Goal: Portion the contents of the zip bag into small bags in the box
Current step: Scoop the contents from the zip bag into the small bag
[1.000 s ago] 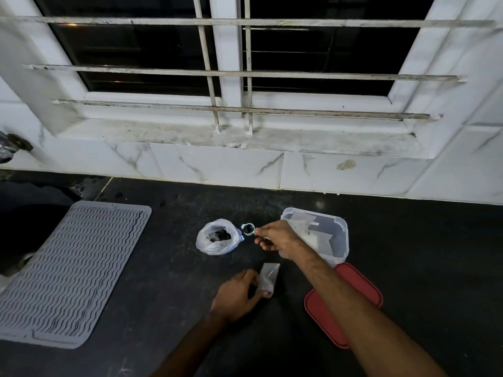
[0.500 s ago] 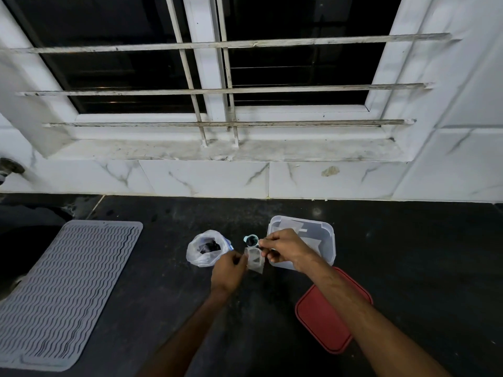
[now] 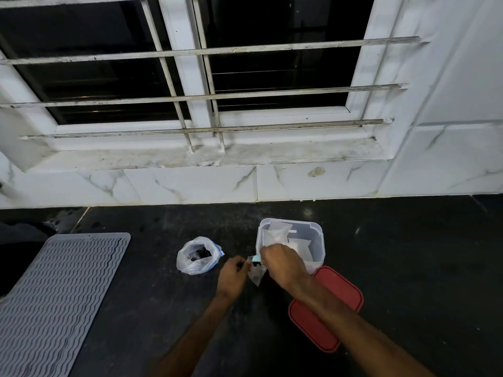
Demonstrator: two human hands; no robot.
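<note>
On the dark table [image 3: 152, 308], about midway along its back edge and a little in front of the tiled wall, the zip bag [image 3: 197, 257] lies open with dark contents showing in its mouth. Just to its right stands the clear box [image 3: 319, 242], lid off, with several small clear bags inside. The red lid [image 3: 344, 297] lies flat on the table, touching the box's near side and partly hidden by the right forearm. Between zip bag and box, the two hands meet over the table. The left hand [image 3: 233, 277] has its grip closed on a small bag [image 3: 257, 277], pinching it at the top edge so that it hangs with its point down. The right hand [image 3: 283, 268] has its fingers curled, its grip closed on a small light-blue scoop [image 3: 256, 258] held right at the mouth of the small bag; something dark shows just under the scoop. A grey ribbed mat [image 3: 60, 295] lies at the left end of the table, well apart from the rest.
</note>
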